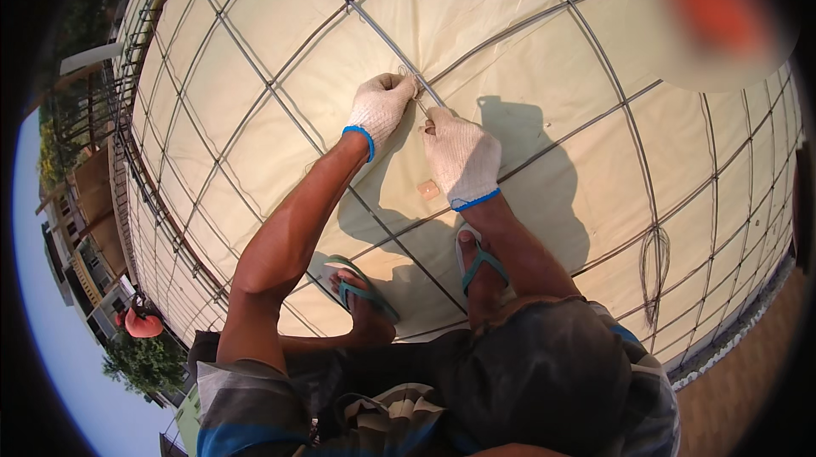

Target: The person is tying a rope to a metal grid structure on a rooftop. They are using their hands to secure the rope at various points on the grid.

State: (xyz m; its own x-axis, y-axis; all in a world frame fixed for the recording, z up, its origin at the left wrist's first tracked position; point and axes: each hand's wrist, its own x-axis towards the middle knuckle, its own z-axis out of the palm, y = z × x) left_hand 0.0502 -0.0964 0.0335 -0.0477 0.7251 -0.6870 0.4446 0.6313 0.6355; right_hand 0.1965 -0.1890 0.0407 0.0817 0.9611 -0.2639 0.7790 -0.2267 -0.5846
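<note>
My left hand [382, 103], in a white knitted glove with a blue cuff, pinches a loop of thin tie wire [403, 70] beside a steel reinforcing bar [382, 36]. Close by on the right, my right hand [464, 154], gloved the same way, is curled at the bar's lower side. A thin metal piece [422, 107] runs from its fingers towards the left hand; whether it is wire or a tool's shaft cannot be told. The bar belongs to a rebar grid [271, 83] above pale plastic sheeting [306, 112].
A small concrete-like spacer block [428, 190] lies by my right wrist. A coil of tie wire [654, 275] rests on bars at the right. My sandalled feet [360, 288] stand within the grid. A rebar cage [127, 100] lines the left edge. A blurred patch covers the upper right.
</note>
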